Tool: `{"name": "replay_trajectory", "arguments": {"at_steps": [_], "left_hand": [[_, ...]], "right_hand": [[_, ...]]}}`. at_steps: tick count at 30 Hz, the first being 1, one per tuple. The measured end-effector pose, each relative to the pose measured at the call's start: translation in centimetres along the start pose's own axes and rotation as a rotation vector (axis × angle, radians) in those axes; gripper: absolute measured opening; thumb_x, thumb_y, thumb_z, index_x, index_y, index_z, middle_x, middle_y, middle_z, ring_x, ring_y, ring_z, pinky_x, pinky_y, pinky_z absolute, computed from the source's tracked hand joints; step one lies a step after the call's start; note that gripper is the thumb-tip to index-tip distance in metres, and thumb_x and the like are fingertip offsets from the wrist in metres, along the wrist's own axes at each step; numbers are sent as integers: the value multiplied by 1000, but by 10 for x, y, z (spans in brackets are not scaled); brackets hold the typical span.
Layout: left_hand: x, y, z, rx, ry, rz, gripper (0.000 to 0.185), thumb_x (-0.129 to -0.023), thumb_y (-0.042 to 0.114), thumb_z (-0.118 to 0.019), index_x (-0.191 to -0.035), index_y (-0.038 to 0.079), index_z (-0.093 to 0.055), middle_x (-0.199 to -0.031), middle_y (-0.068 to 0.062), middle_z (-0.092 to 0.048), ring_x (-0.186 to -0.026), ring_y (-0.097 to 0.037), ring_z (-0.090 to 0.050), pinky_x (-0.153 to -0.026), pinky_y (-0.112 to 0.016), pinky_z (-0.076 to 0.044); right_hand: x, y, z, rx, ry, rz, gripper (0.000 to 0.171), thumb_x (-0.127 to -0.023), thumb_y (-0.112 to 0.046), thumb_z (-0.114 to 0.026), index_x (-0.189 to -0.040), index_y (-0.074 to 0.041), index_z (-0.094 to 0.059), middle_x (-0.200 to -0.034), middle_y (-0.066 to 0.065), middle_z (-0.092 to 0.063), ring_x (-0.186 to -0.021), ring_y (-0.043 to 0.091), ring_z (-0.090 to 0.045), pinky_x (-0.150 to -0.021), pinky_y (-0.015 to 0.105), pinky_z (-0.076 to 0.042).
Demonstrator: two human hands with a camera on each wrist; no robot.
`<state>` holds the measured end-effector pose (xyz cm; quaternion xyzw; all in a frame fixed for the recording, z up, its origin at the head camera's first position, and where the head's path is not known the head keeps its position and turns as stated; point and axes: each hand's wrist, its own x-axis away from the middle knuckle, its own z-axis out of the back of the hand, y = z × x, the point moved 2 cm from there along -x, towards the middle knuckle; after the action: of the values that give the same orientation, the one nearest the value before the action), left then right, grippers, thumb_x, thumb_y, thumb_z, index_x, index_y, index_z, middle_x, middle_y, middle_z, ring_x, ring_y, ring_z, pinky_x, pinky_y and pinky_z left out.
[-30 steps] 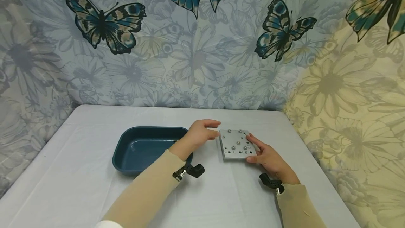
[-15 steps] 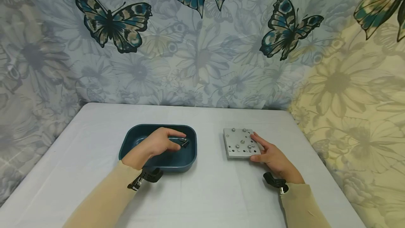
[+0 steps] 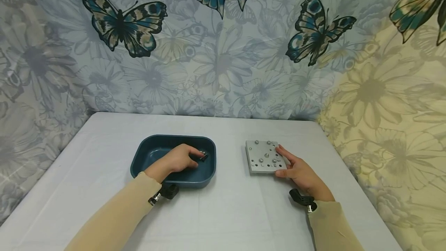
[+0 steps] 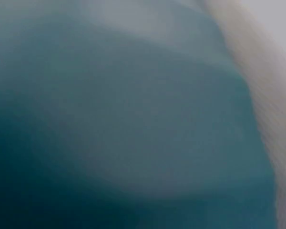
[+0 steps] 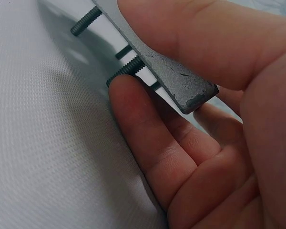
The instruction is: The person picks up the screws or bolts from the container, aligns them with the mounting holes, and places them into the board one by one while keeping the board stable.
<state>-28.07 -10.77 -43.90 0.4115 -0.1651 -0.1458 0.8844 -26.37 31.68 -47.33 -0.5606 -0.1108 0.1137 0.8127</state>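
A dark teal tray (image 3: 198,183) stands on the white-covered table, left of the middle. My left hand (image 3: 177,159) reaches down inside it, index fingertip right at a few small metal screws (image 3: 204,157) by the right wall; thumb and index are apart. The left wrist view is a teal blur of the tray wall (image 4: 157,119). To the right, my right hand (image 3: 299,174) grips the edge of a square silver metal plate (image 3: 258,156) with holes and several screw heads. The right wrist view shows threaded screw shanks (image 5: 86,20) sticking out beneath the tilted plate, above the cloth.
White cloth (image 3: 226,212) covers the table, which meets a butterfly-print fabric backdrop (image 3: 223,69) at the back. Black wrist cameras sit on the left (image 3: 169,191) and right (image 3: 300,197) wrists, over beige sleeves.
My left hand has moved left from beside the plate into the tray, then lowered toward the screws. The right hand keeps its grip on the plate. The head view has shifted slightly.
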Motion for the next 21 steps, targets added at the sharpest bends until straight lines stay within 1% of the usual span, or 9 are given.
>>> {"name": "replay_trajectory", "arguments": {"at_steps": [2,4,6,8,10,11,15,18,21], "left_hand": [[-1,1,-2,-39,-7,-28,41,-82,0,-76,-121,11,-74,-99,-3,-68,-61,-14,-52,-59,-29,-43],[-2,1,-2,-107,-5,-54,39,-82,2,-76,-120,12,-75,-101,-2,-69,-69,-14,-55,-67,-30,-46],[-3,0,-3,-168,-6,-76,37,-84,4,-76,-120,12,-75,-105,-3,-69,-84,-17,-61,-79,-35,-50],[-4,-2,-3,-228,-1,-104,34,-85,6,-76,-118,12,-75,-116,-2,-68,-104,-21,-61,-93,-40,-48],[-4,-2,-3,-259,-3,-122,32,-86,8,-76,-118,10,-75,-119,-5,-68,-117,-26,-58,-101,-44,-44],[-4,-2,-3,-273,-4,-129,31,-87,8,-76,-118,10,-75,-119,-5,-68,-120,-28,-56,-102,-46,-43],[-1,-3,0,-334,25,-111,28,-88,11,-75,-115,9,-76,-118,-7,-68,-120,-31,-56,-101,-48,-44],[0,-3,1,-367,72,-75,25,-88,13,-75,-113,11,-77,-118,-7,-68,-117,-29,-58,-99,-47,-46],[0,-1,-1,-379,102,-69,24,-89,15,-76,-113,13,-77,-114,-6,-68,-111,-26,-61,-96,-44,-48]], "right_hand": [[0,0,1,10,5,2,98,-77,-14,-87,-157,-10,-31,-166,1,-6,-121,7,-55,-90,17,-47],[-1,1,1,10,7,-2,98,-77,-14,-87,-157,-11,-32,-166,0,-6,-121,7,-54,-91,17,-46],[-1,1,1,-3,5,-3,98,-77,-13,-87,-157,-10,-31,-166,0,-6,-120,7,-55,-90,17,-47],[-1,1,1,-10,4,-4,98,-77,-13,-87,-157,-10,-31,-166,0,-6,-119,7,-56,-90,18,-47],[-1,1,0,-21,0,-7,98,-77,-12,-87,-157,-10,-31,-166,-1,-5,-119,7,-56,-90,19,-48],[-1,1,0,-20,0,-6,98,-77,-12,-87,-157,-10,-30,-166,-1,-5,-119,7,-56,-89,19,-48],[-1,1,0,-12,4,-6,98,-77,-12,-87,-157,-10,-31,-166,-1,-6,-119,7,-56,-90,18,-47],[0,1,0,6,8,-3,97,-77,-13,-87,-157,-10,-32,-166,-1,-7,-119,7,-56,-90,17,-47],[1,0,1,32,13,-4,98,-77,-16,-87,-157,-11,-32,-166,-1,-8,-119,6,-55,-90,16,-46]]}}
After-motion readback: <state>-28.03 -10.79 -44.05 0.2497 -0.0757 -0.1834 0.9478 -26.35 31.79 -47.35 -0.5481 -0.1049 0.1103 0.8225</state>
